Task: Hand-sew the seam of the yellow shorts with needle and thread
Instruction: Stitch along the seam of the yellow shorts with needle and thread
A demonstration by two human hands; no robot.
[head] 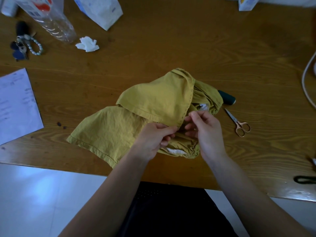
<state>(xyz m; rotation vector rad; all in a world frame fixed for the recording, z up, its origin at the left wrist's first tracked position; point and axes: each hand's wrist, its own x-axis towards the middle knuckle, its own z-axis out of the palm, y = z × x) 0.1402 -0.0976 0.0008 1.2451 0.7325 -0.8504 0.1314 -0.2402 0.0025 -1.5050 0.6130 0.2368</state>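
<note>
Bare table (171,48) beyond shorts (153,103); scissors (238,123), spool (228,98) rightward

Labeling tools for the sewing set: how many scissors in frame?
1: gold-handled scissors on the table, right of the yellow shorts, near the thread spool. A dark loop at the right edge could be another; cannot tell.

I count one pair of yellow shorts (153,100), one thread spool (227,98), one pair of scissors (237,122), one plastic bottle (51,23), one crumpled tissue (88,44), one key bunch (20,47), one paper sheet (15,106), and two hands: left hand (153,135), right hand (205,129).
</note>
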